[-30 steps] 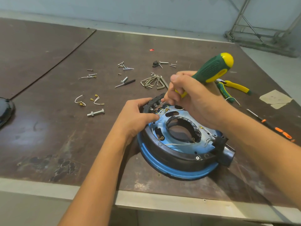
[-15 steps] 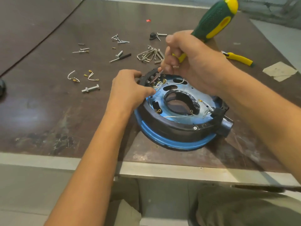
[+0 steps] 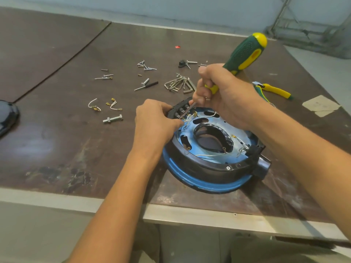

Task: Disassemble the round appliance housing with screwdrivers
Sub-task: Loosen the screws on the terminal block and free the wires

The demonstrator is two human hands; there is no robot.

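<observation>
The round housing point(image 3: 209, 168) lies flat on the brown table point(image 3: 57, 149), near the front edge and a bit to the right. It has a blue ring at the bottom, a black band round its side and a blue plate on top with a big hole in the middle. Thin white wires point(image 3: 207, 154) run over the blue plate. The left hand point(image 3: 153, 126) holds the far left rim of the housing, with its fingers curled over the black edge. The right hand point(image 3: 226, 97) grips a green and yellow screwdriver point(image 3: 245, 52) low on the handle, with its fingers wrapped round it. The handle leans up and away to the right. The metal shaft slants down to the black part at the rim, just beside the left hand, and its tip is too small to see well. Behind the housing lies a bunch of bent hex keys point(image 3: 180, 84). Further back are small screws point(image 3: 145, 66) and a little black knob point(image 3: 182, 63). To the left lie 2 short wire pieces point(image 3: 94, 106) with gold ends and 1 big bolt point(image 3: 113, 119). Yellow and green pliers point(image 3: 275, 90) lie to the right, with a scrap of paper point(image 3: 321, 106) past them. A dark round cover point(image 3: 7, 118) peeks in at the left edge
</observation>
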